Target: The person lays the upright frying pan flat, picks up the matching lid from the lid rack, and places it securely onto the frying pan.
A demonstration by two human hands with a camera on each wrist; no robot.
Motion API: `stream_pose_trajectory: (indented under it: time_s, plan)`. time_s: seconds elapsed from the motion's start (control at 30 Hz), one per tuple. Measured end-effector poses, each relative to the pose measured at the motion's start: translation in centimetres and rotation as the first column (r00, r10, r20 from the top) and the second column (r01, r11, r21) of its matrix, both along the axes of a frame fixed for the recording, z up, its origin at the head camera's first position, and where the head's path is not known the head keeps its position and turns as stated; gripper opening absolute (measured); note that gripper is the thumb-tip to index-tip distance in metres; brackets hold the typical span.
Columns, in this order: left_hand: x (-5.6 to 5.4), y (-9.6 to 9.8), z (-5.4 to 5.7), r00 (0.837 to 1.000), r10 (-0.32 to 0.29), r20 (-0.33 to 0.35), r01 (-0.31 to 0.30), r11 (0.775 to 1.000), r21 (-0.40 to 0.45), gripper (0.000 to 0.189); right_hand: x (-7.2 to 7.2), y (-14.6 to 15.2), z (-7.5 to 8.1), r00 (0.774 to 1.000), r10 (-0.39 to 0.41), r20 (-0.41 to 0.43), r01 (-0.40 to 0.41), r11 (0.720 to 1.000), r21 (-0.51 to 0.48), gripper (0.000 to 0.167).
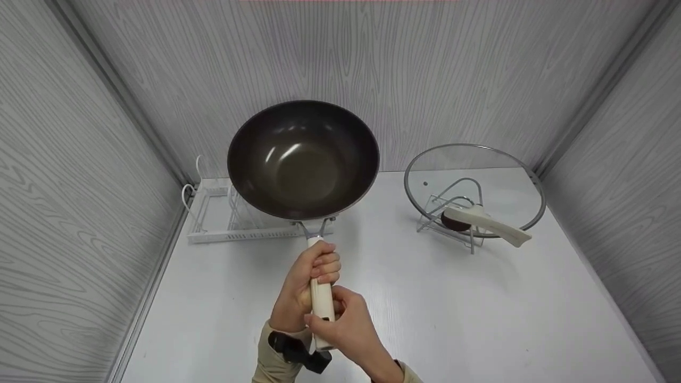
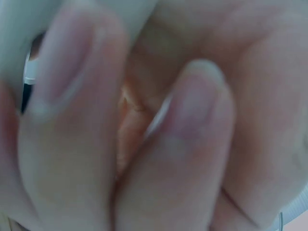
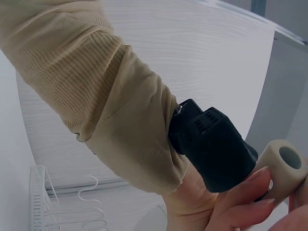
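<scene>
A deep dark brown wok (image 1: 306, 165) with a cream handle (image 1: 322, 300) is tipped so that its inside faces me in the head view. My left hand (image 1: 314, 271) grips the handle near its metal fork, fingers wrapped round it. Lower down, my right hand (image 1: 354, 322) pinches the handle close to its end, thumb on one side and fingers on the other. The hollow handle end (image 3: 288, 159) shows at the right of the right wrist view, beside fingers. Close-up fingers (image 2: 178, 144) fill the left wrist view, a pale strip of handle behind them.
A white wire dish rack (image 1: 213, 234) stands at the back left, partly hidden behind the wok. At the right, a glass lid (image 1: 500, 170) with a cream and dark brown handle piece (image 1: 487, 221) leans in a grey wire stand (image 1: 444, 234). Grey wood-grain walls (image 1: 351, 48) enclose the white table.
</scene>
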State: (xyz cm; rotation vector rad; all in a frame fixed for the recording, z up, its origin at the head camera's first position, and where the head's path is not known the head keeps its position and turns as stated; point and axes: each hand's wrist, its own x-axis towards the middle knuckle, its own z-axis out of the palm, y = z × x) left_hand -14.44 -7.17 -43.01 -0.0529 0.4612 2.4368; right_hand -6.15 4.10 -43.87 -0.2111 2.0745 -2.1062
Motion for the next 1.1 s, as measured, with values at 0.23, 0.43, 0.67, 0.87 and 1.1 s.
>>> stream_pose_trajectory:
  time_s: [0.23,0.43,0.67,0.87,1.1]
  plan:
    - [0.2,0.1,0.1,1.000,-0.011,-0.003,0.011,1.000,0.001,0.039,0.0,0.3,-0.1,0.999,0.048,0.007,-0.048,0.999,-0.026,0.042]
    - [0.3,-0.1,0.2,1.000,-0.016,-0.018,0.016,1.000,-0.001,0.040,-0.3,0.7,-0.1,0.994,0.110,0.004,-0.109,0.992,-0.060,0.040]
    - [0.6,-0.4,0.3,0.999,-0.036,-0.023,0.037,0.998,0.055,0.036,-1.3,2.0,-0.4,0.969,0.236,-0.069,-0.238,0.971,-0.021,0.032]
    - [0.8,-0.5,0.2,0.999,-0.048,0.005,0.048,0.995,0.082,0.035,-2.6,3.6,-0.8,0.925,0.288,-0.249,-0.289,0.957,0.030,0.020]
    - [0.9,-0.7,0.0,0.999,-0.037,0.001,0.036,0.990,0.134,0.032,-4.8,5.4,-0.6,0.883,0.125,-0.452,-0.091,0.991,0.096,0.011]
